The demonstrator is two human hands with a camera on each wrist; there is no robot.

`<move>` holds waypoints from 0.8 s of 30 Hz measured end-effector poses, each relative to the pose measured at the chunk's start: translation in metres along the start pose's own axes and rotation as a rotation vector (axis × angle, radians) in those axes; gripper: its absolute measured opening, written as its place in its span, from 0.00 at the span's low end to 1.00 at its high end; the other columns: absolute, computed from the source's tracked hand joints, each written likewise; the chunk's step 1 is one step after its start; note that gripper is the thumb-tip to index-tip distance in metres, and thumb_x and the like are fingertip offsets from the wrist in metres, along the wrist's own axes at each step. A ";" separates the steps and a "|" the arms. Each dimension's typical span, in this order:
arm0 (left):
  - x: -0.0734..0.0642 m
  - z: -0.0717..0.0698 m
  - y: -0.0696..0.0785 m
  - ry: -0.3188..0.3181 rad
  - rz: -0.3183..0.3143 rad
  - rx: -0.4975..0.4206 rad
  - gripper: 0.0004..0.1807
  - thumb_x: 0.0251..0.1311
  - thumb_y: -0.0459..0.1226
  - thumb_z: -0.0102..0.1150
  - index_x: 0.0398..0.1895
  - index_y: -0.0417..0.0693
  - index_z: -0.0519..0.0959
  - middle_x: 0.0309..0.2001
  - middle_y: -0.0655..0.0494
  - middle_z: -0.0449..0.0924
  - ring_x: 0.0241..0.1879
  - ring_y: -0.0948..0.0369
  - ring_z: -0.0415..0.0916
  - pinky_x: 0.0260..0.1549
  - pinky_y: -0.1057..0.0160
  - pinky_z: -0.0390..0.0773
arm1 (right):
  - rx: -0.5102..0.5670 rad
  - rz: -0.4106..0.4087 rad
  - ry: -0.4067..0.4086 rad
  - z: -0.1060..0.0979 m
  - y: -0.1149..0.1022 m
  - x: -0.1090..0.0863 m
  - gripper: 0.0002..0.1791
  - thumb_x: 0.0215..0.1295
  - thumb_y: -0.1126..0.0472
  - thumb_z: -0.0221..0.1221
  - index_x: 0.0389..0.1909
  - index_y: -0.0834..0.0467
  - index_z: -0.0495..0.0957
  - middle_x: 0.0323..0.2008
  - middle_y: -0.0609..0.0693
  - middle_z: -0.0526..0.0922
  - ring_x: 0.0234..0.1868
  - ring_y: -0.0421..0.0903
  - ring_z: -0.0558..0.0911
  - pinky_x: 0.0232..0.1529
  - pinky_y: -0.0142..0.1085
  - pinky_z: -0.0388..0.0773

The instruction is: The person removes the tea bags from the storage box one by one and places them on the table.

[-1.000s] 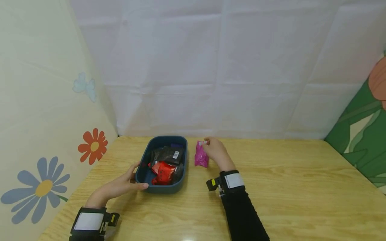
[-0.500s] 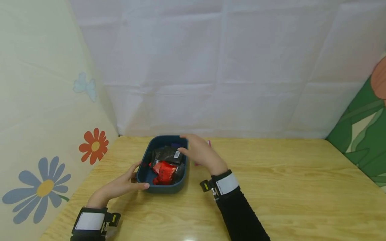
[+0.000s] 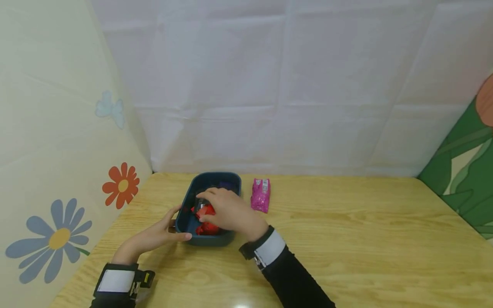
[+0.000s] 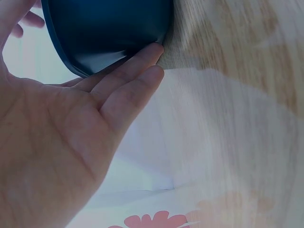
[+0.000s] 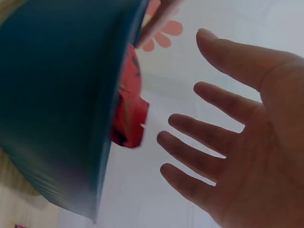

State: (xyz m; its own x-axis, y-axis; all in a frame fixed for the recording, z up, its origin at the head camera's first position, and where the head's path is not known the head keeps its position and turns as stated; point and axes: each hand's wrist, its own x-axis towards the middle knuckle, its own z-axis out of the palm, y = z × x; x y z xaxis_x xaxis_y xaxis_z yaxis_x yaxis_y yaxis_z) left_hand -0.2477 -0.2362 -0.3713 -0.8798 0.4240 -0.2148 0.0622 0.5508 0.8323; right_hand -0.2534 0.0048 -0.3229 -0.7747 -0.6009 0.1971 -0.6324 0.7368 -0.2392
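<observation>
My left hand (image 3: 154,237) rests against the near-left corner of a dark blue bin (image 3: 212,241), thumb at the front rim. In the left wrist view, its straight fingers (image 4: 130,95) lie along the bin's outer wall. Over the bin is my right hand (image 3: 233,214), fingers spread and pointing left. The right wrist view shows nothing between those fingers, and a red packet (image 5: 130,107) sticks up past the rim. In the head view the red foil packet (image 3: 208,228) lies inside near the front. The right hand covers much of the dark packets.
A pink packet (image 3: 260,195) lies on the wooden table (image 3: 366,231) just right of the bin. White cloth (image 3: 308,85) hangs behind the table. Flower-printed panels stand at the left (image 3: 42,149) and right (image 3: 466,171).
My right hand has left the pink packet, which stays on the table, and has moved left and nearer over the bin. The left hand keeps its place at the corner.
</observation>
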 end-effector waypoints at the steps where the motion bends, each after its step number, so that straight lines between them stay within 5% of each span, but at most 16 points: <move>1: 0.000 0.000 0.000 -0.001 0.002 -0.002 0.54 0.62 0.47 0.66 0.78 0.46 0.38 0.58 0.38 0.72 0.56 0.47 0.70 0.54 0.42 0.70 | -0.015 -0.005 -0.010 0.003 -0.001 0.001 0.32 0.65 0.46 0.65 0.67 0.52 0.72 0.65 0.53 0.73 0.64 0.50 0.73 0.63 0.45 0.69; 11: 0.000 0.000 -0.002 -0.009 0.025 -0.021 0.54 0.62 0.47 0.66 0.79 0.49 0.37 0.60 0.37 0.71 0.56 0.47 0.72 0.53 0.44 0.72 | 0.003 0.040 -0.105 0.023 -0.005 0.004 0.31 0.62 0.49 0.68 0.66 0.48 0.74 0.66 0.53 0.71 0.63 0.50 0.75 0.60 0.44 0.73; 24: 0.000 0.000 -0.001 0.007 0.004 -0.016 0.55 0.62 0.47 0.67 0.79 0.48 0.37 0.62 0.35 0.68 0.59 0.44 0.69 0.55 0.42 0.71 | -0.004 0.075 -0.113 0.031 -0.004 0.004 0.38 0.55 0.59 0.74 0.67 0.53 0.70 0.58 0.54 0.75 0.48 0.46 0.82 0.47 0.36 0.79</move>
State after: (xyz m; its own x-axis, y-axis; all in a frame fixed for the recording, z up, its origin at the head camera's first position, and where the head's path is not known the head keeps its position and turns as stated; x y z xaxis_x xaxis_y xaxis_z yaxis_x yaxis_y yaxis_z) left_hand -0.2472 -0.2365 -0.3720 -0.8829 0.4211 -0.2077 0.0583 0.5373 0.8414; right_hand -0.2540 -0.0099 -0.3502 -0.8153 -0.5747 0.0707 -0.5726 0.7822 -0.2455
